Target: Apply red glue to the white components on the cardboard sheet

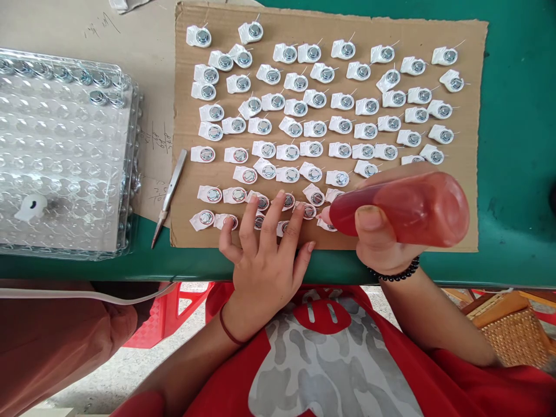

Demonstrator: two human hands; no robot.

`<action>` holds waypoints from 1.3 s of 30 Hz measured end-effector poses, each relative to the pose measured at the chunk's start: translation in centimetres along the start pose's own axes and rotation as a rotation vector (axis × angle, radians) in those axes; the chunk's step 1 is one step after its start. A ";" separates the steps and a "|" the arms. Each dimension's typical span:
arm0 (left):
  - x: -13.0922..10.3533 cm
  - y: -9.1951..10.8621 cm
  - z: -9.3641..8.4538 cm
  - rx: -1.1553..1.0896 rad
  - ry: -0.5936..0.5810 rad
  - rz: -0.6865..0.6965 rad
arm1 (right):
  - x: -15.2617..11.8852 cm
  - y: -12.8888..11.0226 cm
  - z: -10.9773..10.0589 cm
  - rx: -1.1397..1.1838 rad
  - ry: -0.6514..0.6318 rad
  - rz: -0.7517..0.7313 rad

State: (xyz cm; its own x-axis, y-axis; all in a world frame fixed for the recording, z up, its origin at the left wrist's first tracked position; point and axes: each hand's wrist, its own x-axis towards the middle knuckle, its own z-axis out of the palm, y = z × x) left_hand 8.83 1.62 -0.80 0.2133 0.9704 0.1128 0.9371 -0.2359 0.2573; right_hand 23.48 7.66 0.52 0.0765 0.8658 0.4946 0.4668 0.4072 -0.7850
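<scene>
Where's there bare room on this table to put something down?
The green tabletop right of the brown cardboard sheet looks roomiest. The sheet's lower right corner, past the translucent red bottle in the right hand, is bare too. It's crowded around the left hand, among small white plastic pieces with round silver discs.

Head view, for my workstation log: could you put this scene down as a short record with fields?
Left hand: spread over the lower rows of parts; exact contact unclear
Right hand: gripping a red bottle
Bottle pose: tilted, narrow tip pointing left at a part in the bottom row
Parts: many small white parts with metallic discs, in loose rows
Under the parts: cardboard sheet on a green table
Tool: tweezers by the cardboard's left edge
Far left: clear tray, metallic pieces towards its far edge
</scene>
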 end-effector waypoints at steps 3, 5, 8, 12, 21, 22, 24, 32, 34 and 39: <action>0.0 0.0 0.0 -0.016 0.003 -0.005 | -0.1 0.1 -0.1 -0.032 -0.001 -0.020; 0.0 0.0 -0.1 -0.024 0.006 -0.006 | -0.1 0.2 -0.1 -0.043 0.000 -0.018; 0.0 -0.1 -0.1 -0.039 0.000 -0.008 | 0.0 0.3 -0.1 -0.049 0.005 -0.007; 0.1 0.0 -0.1 -0.024 -0.002 -0.002 | 0.1 0.3 -0.1 -0.061 0.014 -0.006; 0.0 -0.1 -0.1 -0.002 -0.003 0.008 | 0.4 0.4 0.0 -0.010 0.036 -0.043; 0.0 -0.1 -0.2 0.000 -0.003 0.010 | 0.4 0.5 0.0 -0.006 0.039 -0.044; 0.1 -0.1 -0.2 -0.005 -0.003 0.010 | 0.4 0.6 0.0 -0.023 0.046 -0.046; 0.0 -0.1 -0.1 -0.038 -0.009 -0.001 | 0.3 0.6 -0.1 -0.107 0.040 -0.048; 0.0 -0.1 -0.1 -0.032 -0.009 0.003 | 0.3 0.5 -0.1 -0.087 0.042 -0.051; 0.1 0.0 -0.1 -0.020 -0.010 0.005 | 0.4 1.0 0.1 -0.042 0.078 -0.140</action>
State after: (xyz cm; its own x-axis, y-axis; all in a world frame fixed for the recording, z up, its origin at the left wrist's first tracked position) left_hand 8.79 1.71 -0.69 0.2211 0.9696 0.1048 0.9301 -0.2419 0.2762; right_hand 23.84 8.44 -0.10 0.0751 0.7758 0.6265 0.5142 0.5082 -0.6909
